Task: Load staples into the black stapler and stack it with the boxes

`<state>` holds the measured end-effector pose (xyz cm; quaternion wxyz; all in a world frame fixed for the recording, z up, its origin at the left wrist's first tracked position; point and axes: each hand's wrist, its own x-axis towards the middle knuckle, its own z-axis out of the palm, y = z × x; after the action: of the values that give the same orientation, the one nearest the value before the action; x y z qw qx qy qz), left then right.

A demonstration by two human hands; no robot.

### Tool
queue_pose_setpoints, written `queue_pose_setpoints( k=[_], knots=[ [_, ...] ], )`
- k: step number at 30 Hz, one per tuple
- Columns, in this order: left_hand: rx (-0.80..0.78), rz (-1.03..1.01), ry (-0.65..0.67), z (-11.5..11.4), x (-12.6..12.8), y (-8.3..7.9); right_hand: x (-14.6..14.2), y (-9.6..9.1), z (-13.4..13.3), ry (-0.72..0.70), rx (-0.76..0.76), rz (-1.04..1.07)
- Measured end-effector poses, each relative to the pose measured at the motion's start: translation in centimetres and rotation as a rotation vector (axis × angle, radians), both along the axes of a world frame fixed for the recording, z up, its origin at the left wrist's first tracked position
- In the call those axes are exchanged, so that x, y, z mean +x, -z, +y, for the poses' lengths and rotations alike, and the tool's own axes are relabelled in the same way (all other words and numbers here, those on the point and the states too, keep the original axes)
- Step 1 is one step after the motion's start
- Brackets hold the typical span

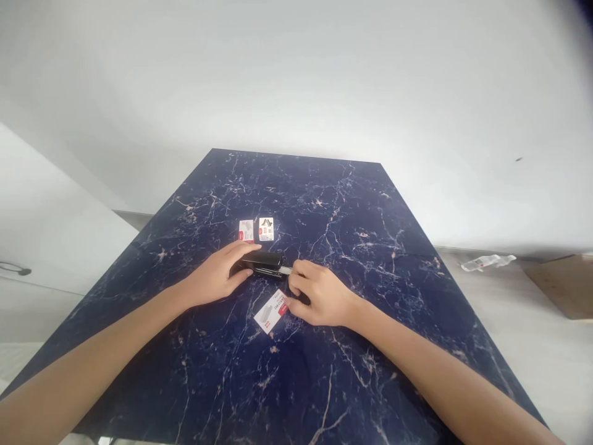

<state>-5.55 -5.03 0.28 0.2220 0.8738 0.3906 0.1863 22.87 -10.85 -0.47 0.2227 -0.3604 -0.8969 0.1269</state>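
Note:
A black stapler (pixel 262 259) lies across the middle of the dark blue table. My left hand (pixel 217 272) grips its left end, thumb on the near side and fingers on the far side. At the right end a short silver metal part (pixel 285 271) sticks out, and the curled fingers of my right hand (pixel 317 292) close on that end. My right fingers hide exactly what they pinch. Just below the stapler, a white and red staple box (pixel 270 314) lies at a slant, its right corner by my right thumb.
Beyond the stapler lie two more small white and red boxes, the left one (pixel 246 230) and the right one (pixel 266 228). The marbled table (pixel 296 191) reaches toward a pale wall. On the floor at right are a crumpled clear plastic item (pixel 486 262) and a brown cardboard box (pixel 563 284).

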Motion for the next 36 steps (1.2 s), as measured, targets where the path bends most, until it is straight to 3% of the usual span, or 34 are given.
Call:
queue_pose_setpoints(
  k=[6, 12, 20, 22, 28, 30, 34, 36],
  knots=[
    [-0.090, -0.087, 0.043, -1.6, 1.3, -0.3, -0.1, 0.2, 0.3, -0.150, 0.042, -0.011],
    [-0.056, -0.079, 0.050, -2.2, 1.9, -0.3, -0.2, 0.4, 0.2, -0.138, 0.071, -0.002],
    [0.292, 0.051, -0.256, -2.1, 2.4, 0.3, -0.3, 0.6, 0.1, 0.081, 0.018, 0.050],
    [0.246, 0.034, -0.206, -2.5, 2.4, -0.2, -0.3, 0.6, 0.1, 0.097, 0.013, 0.081],
    [-0.168, -0.205, 0.196, -4.4, 2.3, -0.9, -0.1, 0.6, -0.1, 0.161, 0.041, 0.153],
    [-0.089, -0.208, 0.242, -5.0, 2.3, -0.8, -0.1, 0.6, -0.1, 0.186, 0.048, 0.166],
    [0.308, -0.083, 0.357, -6.4, 3.0, -0.4, -0.1, 0.7, -0.1, 0.229, 0.041, 0.172],
    [0.361, 0.020, 0.403, -7.1, 3.6, -0.2, -0.2, 0.7, -0.1, 0.236, 0.040, 0.168]
  ],
)
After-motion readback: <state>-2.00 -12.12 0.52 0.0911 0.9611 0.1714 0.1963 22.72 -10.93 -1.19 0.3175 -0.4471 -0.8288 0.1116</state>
